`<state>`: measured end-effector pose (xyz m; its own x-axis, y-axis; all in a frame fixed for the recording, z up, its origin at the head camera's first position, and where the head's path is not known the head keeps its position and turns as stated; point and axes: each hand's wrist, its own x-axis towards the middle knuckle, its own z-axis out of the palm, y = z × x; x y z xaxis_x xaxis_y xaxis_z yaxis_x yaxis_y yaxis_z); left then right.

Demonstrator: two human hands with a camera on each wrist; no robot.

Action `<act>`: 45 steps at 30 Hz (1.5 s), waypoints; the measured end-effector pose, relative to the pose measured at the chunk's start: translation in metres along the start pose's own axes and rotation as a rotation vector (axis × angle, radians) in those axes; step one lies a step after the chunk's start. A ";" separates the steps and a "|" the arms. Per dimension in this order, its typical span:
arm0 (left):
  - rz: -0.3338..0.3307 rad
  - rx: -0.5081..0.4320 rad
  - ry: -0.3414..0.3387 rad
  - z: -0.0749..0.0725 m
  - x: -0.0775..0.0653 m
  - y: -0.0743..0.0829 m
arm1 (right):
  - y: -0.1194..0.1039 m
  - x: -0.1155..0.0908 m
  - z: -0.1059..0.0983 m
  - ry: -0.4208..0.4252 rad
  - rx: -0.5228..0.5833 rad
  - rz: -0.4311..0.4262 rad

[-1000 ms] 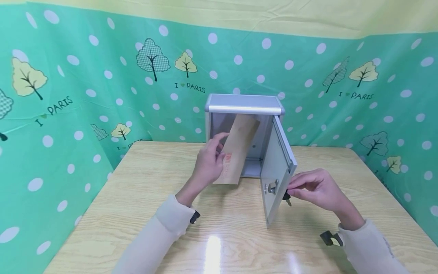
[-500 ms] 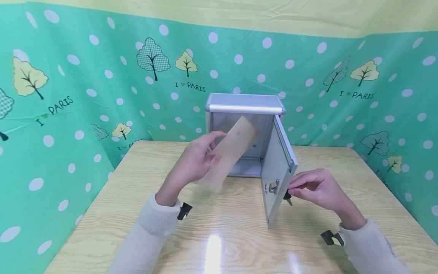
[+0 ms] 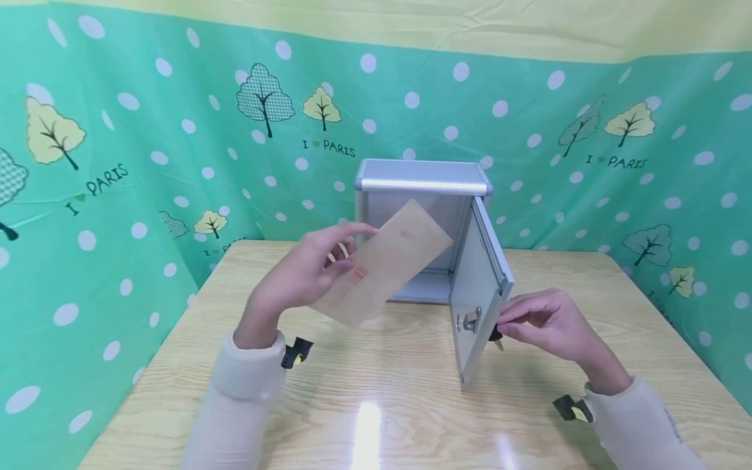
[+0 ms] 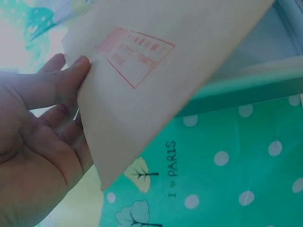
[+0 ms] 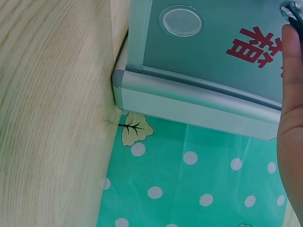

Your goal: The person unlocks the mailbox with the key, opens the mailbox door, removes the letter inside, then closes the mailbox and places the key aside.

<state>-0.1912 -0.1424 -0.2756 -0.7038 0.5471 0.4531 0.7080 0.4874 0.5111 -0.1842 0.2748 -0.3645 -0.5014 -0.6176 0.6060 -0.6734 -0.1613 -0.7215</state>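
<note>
In the head view my left hand (image 3: 305, 267) pinches a brown paper envelope (image 3: 393, 254) by its left edge, thumb on the near face. The envelope slants in front of a silver metal box (image 3: 423, 176) whose door (image 3: 478, 287) stands swung out toward me. Red printing marks the envelope (image 4: 123, 94) in the left wrist view. At the door's outer side, my right hand (image 3: 540, 323) pinches a black-headed key (image 3: 496, 334). The right wrist view shows the key at the lock (image 5: 291, 10) on the door's front, beside red characters (image 5: 255, 47).
A latch (image 3: 470, 320) sticks out from the door's inner face. The box stands on a light wooden table (image 3: 411, 405), near a green dotted curtain (image 3: 294, 189) that encloses the back and sides. Each wrist carries a small black camera mount (image 3: 296, 352).
My left hand has drawn the envelope out of the box, leftward and toward me, and the envelope has tilted further over. The right hand stays at the key; the door barely moves.
</note>
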 end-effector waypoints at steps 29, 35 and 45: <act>-0.068 -0.449 0.371 -0.063 -0.039 -0.054 | 0.001 0.001 -0.001 -0.009 -0.004 -0.014; -0.085 -0.606 0.415 -0.065 -0.043 -0.070 | 0.002 0.001 -0.001 -0.008 0.000 -0.012; -0.203 -0.657 0.438 -0.057 -0.043 -0.104 | 0.001 0.000 0.001 -0.003 0.002 -0.004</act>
<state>-0.2384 -0.2555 -0.3065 -0.8701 0.1085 0.4807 0.4811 -0.0248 0.8763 -0.1846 0.2740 -0.3653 -0.4968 -0.6191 0.6082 -0.6747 -0.1652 -0.7194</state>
